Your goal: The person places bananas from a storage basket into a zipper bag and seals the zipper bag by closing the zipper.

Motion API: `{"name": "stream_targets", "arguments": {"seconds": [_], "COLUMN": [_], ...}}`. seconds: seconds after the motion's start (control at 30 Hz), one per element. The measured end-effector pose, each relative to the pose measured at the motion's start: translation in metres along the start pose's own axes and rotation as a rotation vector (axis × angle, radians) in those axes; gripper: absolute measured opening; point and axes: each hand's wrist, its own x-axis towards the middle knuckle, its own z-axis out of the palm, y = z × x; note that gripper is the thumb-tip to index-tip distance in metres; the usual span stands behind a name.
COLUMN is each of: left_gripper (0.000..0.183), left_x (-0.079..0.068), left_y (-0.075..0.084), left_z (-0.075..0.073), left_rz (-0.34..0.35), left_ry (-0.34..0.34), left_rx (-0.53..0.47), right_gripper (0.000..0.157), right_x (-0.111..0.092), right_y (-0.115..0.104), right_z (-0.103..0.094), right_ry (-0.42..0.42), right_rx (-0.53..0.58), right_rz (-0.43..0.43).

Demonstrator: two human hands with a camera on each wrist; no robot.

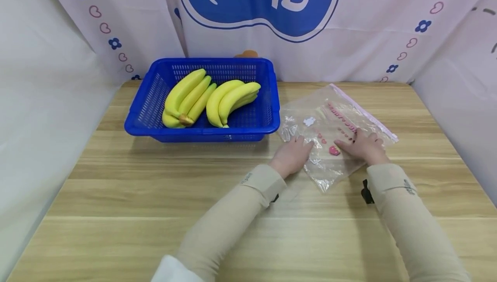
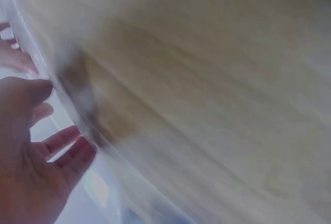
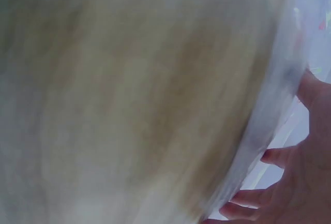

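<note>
A clear plastic zip bag with a pale pink zip edge and red and white prints lies flat on the table. My left hand touches the bag's left side, fingers spread and lightly bent. On the right side, the fingertips of my right hand touch the plastic near the red lettering. In the left wrist view, the left hand's fingertips meet the surface without gripping anything. The right wrist view shows the right hand with its fingers apart, tips against the surface.
A blue plastic basket stands left of the bag at the table's back. Inside it are two bunches of bananas, one on the left and one on the right. A printed cloth hangs behind the wooden table.
</note>
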Motion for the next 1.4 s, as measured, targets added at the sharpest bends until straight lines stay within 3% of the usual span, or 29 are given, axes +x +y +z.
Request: {"name": "stream_targets", "arguments": {"seconds": [0.07, 0.3, 0.43, 0.67, 1.07, 1.13, 1.3, 1.4], "left_gripper": [0.054, 0.081, 0.085, 0.09, 0.096, 0.091, 0.052, 0.04], "left_x": [0.001, 0.002, 0.001, -0.003, -0.003, -0.002, -0.001, -0.001], "left_y": [-0.005, -0.021, -0.023, -0.024, -0.024, -0.025, -0.027, -0.029], "left_z": [0.0, 0.0, -0.001, -0.003, 0.0, -0.001, -0.004, -0.005], "left_rz": [-0.009, -0.011, -0.027, -0.069, -0.041, -0.031, -0.014, 0.0], "left_ry": [0.008, 0.012, -0.004, -0.057, -0.054, -0.045, -0.027, -0.004], "left_rx": [-0.055, -0.065, -0.058, -0.144, -0.097, -0.065, 0.001, 0.024], "right_gripper": [0.103, 0.103, 0.101, 0.1, 0.102, 0.102, 0.101, 0.101], "right_x": [0.002, 0.004, 0.005, 0.007, 0.006, 0.007, 0.009, 0.01], "right_y": [0.0, 0.004, 0.005, 0.006, 0.01, 0.011, 0.014, 0.015], "right_z": [-0.001, -0.004, -0.006, -0.008, -0.009, -0.01, -0.011, -0.011], "right_ry": [-0.009, -0.045, -0.064, -0.081, -0.117, -0.117, -0.105, -0.103], "right_rx": [-0.002, -0.017, -0.027, -0.051, -0.05, -0.051, -0.081, -0.094], "right_rz": [0.0, -0.029, -0.049, -0.047, -0.069, -0.077, -0.099, -0.109]}}
